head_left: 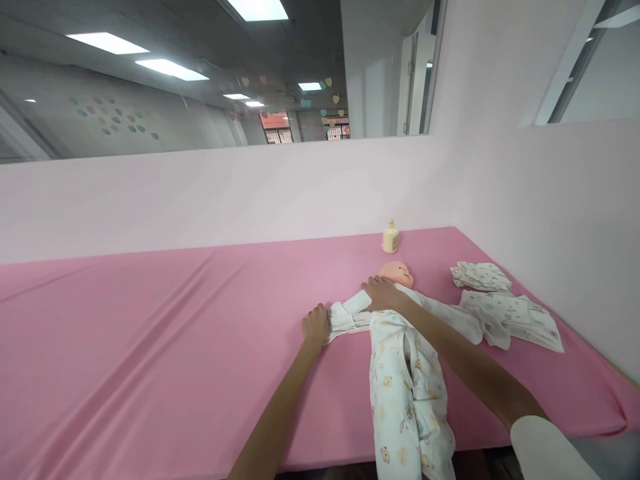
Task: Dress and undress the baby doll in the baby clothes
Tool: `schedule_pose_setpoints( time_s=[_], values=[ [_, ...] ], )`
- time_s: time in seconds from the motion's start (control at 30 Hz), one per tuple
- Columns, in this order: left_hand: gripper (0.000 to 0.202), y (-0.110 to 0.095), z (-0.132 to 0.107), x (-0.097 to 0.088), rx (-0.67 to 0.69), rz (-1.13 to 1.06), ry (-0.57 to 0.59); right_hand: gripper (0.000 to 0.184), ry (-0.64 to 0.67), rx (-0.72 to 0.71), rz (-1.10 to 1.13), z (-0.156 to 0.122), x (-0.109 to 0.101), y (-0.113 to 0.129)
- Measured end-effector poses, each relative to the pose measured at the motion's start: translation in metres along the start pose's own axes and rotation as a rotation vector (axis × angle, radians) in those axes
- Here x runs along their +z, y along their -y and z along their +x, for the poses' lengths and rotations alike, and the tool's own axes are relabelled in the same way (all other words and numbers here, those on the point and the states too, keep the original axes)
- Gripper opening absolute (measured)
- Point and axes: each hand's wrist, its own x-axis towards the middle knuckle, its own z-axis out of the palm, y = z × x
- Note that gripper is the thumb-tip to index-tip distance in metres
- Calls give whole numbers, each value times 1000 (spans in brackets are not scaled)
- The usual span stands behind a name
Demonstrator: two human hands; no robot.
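left hand (316, 325) grasps white sleeve (343, 320); right hand (383, 294) lies just below head of doll (398, 272), can't tell if gripping. doll's on pink worktop (200, 360). probably sleeve-adjusting step; next move calls for steady hold.

The person's left hand (316, 325) is curled round the end of a white sleeve (343, 320); the right hand (383, 295) lies on its upper part, near a doll's head (397, 273). Beyond the right hand stands a cream bottle (391, 239); nearer the person hangs a bear-print garment (393, 387) over the edge of the pink-covered counter (200, 360).
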Motion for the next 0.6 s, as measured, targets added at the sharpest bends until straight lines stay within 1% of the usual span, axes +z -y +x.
schedule_pose_setpoints(
  time_s=[0.07, 0.13, 0.23, 0.3, 0.4, 0.5, 0.6],
  values=[
    [30, -1, -1, 1, 7, 12, -4, 48, 26, -46, -98, 10, 3, 16],
    [31, -1, -2, 0, 12, 19, -11, 40, 59, -108, -155, 20, 7, 33],
    [32, -2, -2, 0, 10, 20, -17, 34, 90, -181, -157, 32, 12, 55],
    [33, -3, -3, 0, 0, 18, -18, 33, 97, -209, -154, 36, 14, 64],
    [33, -4, -2, 0, -27, 12, -22, 33, 90, -227, -151, 35, 14, 65],
    [31, -4, -2, -1, -49, -3, -9, 31, 53, -209, -147, 28, 9, 58],
    [32, -5, -1, -3, -64, -14, 12, 29, 4, -177, -153, 18, -1, 48]
  ],
)
